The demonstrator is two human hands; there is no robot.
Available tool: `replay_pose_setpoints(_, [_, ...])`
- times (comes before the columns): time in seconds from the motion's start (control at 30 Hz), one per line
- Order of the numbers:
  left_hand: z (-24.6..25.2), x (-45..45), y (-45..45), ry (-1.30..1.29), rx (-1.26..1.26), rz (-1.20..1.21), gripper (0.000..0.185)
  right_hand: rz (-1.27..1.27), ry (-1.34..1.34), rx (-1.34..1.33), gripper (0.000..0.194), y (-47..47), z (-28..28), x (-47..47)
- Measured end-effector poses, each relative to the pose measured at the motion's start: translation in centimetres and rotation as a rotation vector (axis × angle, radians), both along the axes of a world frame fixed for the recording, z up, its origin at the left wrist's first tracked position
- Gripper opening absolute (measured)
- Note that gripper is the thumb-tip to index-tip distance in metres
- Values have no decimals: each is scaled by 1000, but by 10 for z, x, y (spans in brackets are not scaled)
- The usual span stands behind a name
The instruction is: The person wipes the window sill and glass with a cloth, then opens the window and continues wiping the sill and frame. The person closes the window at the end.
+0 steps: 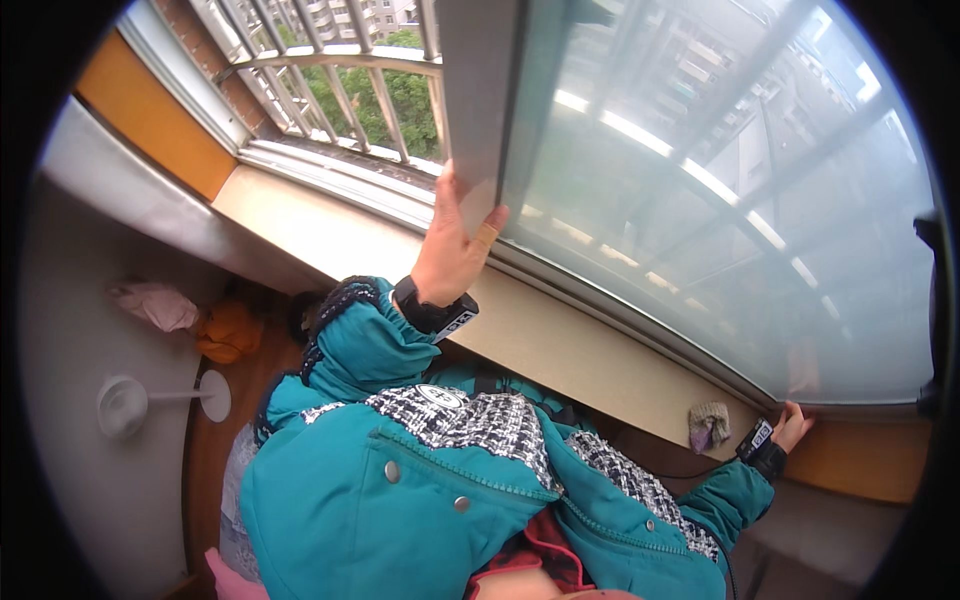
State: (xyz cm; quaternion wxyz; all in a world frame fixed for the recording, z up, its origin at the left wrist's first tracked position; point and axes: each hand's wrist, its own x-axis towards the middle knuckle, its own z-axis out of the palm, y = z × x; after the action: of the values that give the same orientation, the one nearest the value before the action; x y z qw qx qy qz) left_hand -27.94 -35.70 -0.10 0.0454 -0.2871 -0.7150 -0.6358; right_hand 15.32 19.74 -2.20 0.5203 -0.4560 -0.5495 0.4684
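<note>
A sliding window sash with a grey metal frame [480, 97] and a hazy glass pane [645, 195] stands before me, over the right part of the window. My left hand [457, 244] grips the sash's upright frame near its lower end, thumb on the inner face and fingers round the outer edge. Far to the right, my right hand [793, 427] touches the bottom of the window frame near its right corner, fingers bent; what its fingertips hold, if anything, is not clear. A knitted grey-and-purple cloth piece [708, 428] lies on the sill [570, 330], left of my right hand.
Metal security bars [352, 56] stand outside the open left part. Orange panels [157, 120] flank the window. At the lower left are a white round-based stand [217, 395], an orange bag-like item [229, 331] and a pink cloth [156, 304]. A dark cable [679, 475] runs from my right wrist.
</note>
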Motion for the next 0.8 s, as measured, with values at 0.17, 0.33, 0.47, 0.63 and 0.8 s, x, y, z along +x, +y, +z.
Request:
replay_pose_setpoints(0.17, [0,7,-3,-87,-24,-21,70,21,40,-26,62,26,-8,12])
replay_pose_setpoints(0.33, [-1,9,0,11,-52,-43,69,-76,2,-92,28,43,-12,26])
replay_pose_setpoints(0.47, [2,12,-5,-2,-83,-61,73,-68,9,-65,25,42,-16,31])
replay_pose_setpoints(0.63, [5,16,-10,-19,40,-61,88,-69,5,-10,47,-3,-10,21])
replay_pose_setpoints(0.8, [8,5,-14,218,-196,297,114,112,27,10,51,-53,-7,-29])
